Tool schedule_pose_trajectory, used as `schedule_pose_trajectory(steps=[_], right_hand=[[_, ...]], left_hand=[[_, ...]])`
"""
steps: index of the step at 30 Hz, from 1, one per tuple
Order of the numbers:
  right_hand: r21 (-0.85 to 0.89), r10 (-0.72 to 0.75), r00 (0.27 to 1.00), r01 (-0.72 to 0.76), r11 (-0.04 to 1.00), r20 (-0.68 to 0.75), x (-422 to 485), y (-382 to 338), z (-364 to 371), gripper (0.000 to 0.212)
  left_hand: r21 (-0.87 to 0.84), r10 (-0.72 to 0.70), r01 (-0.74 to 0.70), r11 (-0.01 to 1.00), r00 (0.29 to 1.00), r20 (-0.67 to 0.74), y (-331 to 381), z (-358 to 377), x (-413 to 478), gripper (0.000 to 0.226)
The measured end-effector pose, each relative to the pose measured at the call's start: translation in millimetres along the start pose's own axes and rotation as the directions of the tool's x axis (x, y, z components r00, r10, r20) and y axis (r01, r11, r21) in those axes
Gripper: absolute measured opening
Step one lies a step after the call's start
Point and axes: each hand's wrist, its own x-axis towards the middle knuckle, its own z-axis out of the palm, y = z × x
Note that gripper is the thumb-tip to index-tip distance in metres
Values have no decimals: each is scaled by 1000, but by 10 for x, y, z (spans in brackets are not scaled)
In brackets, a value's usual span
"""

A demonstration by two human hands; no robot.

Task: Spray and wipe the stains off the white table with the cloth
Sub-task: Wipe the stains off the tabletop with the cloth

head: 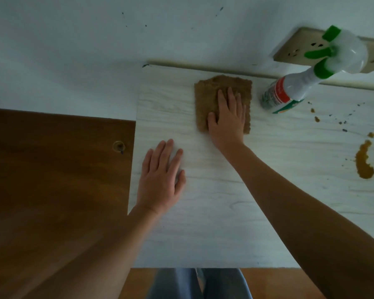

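Pressing flat, fingers straight: right hand [227, 117] atop brown cloth [209, 98]; left hand [161, 178] on white table [225, 212], apart.

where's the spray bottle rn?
Head view, upper right: the spray bottle stands near the far edge of the white table, just right of the cloth under the right hand, with the stains further right.

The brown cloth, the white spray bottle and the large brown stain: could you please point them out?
brown cloth [203, 100], head view, bare left part.
white spray bottle [283, 93], head view, labelled body.
large brown stain [361, 160], head view, its middle.
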Motion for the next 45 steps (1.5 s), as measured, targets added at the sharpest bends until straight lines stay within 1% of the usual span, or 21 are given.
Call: schedule_pose_trajectory(steps=[3, 6, 8, 10, 12, 14, 17, 20, 23, 25, 29, 33, 36, 39, 41, 43, 45], right_hand=[[-21, -58, 998, 58, 998, -3, 336, -456, 152, 63], [-49, -235, 971, 236, 970, 32, 330, -781, 303, 62], [-42, -375, 926, 377, 925, 47, 220, -744, 345, 58], [-33, -446, 894, 447, 894, 48, 120, -514, 305, 56], [-38, -419, 908, 419, 907, 18, 6, -219, 222, 55], [-54, -325, 946, 324, 945, -11, -130, 90, 106, 55], [-71, -177, 984, 176, 982, -11, -292, 405, -66, 58], [-86, -76, 997, 74, 994, -18, -281, 373, -56, 61], [-118, -17, 1000, 14, 993, -24, -173, 53, 78, 65], [-121, -52, 999, 52, 991, 0, -125, -172, 173, 65], [-104, -205, 979, 205, 973, 10, -173, -345, 257, 63], [-59, -303, 953, 304, 951, 25, -351, -55, 207, 60], [-32, -343, 939, 344, 938, 38, -721, 342, 105, 57], [-41, -315, 947, 318, 947, 65, -1055, 897, -78, 58], [-66, -271, 960, 276, 959, 72, -1185, 1319, -228, 60], [-75, -226, 971, 232, 970, 74, -1246, 1711, -389, 61], [-68, -190, 979, 196, 978, 79, -1260, 2035, -540, 63]], left_hand=[[-4, -4, 4, 1000, 1000, -10, -10, 19, -1, 55], [-3, 4, -4, 1000, 1000, -24, -20, 32, -3, 55], [0, 7, -7, 1000, 1000, -26, -23, 36, -1, 55], [0, 3, -3, 1000, 1000, -30, -20, 32, -5, 55], [-4, 2, -2, 1000, 999, -33, -22, 31, -6, 55], [-9, 6, -6, 1000, 999, -34, -22, 32, -3, 55], [-12, 5, -5, 1000, 999, -36, -21, 32, -3, 54], [-13, 10, -10, 1000, 999, -32, -19, 34, 5, 54], [-8, 7, -7, 1000, 1000, -11, -25, 35, -1, 55], [1, 5, -5, 1000, 1000, -1, -20, 26, -5, 55], [15, 6, -6, 1000, 1000, -17, -14, 22, -3, 55], [35, 8, -7, 999, 1000, -1, -33, 16, -5, 56], [53, -1, 1, 999, 1000, 2, 1, -5, -12, 57], [74, -8, 8, 997, 1000, -1, 69, -19, -4, 56], [104, -50, 48, 993, 999, 13, 154, -46, 5, 58], [129, -110, 105, 986, 993, 30, 351, -70, 23, 62], [129, -102, 97, 987, 994, 30, 677, -45, 52, 66]])
